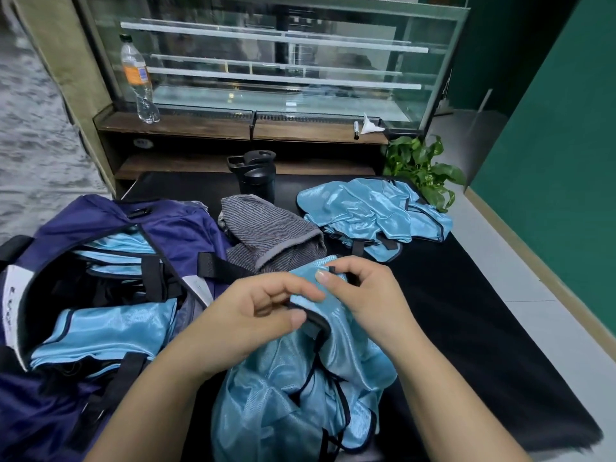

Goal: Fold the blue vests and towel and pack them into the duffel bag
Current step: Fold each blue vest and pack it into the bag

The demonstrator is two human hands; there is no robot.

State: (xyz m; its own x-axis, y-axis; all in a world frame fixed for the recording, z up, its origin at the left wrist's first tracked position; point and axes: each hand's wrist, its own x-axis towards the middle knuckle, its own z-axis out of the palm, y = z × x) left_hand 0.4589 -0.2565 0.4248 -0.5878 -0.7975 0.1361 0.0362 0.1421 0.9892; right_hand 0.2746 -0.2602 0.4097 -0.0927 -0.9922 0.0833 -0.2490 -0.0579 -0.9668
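Head view: black table (pixel 466 311) by a green wall, glass display case (pixel 273 61) behind. Navy duffel bag (pixel 100 228) sits open at left, folded blue vests (pixel 110 325) stacked inside. Left hand (pixel 246 321) and right hand (pixel 363 291) both pinch the black-trimmed edge of a loose blue vest (pixel 293 395) near centre. Grey towel (pixel 270 231) beside bag; crumpled vest pile (pixel 370 211) far right. Black bottle (pixel 256 175) behind towel.

Black tabletop (pixel 466 311): open navy duffel bag (pixel 83 228) left of hands; grey striped towel (pixel 266 225), crumpled light-blue vests (pixel 366 208), black bottle (pixel 256 175) beyond.
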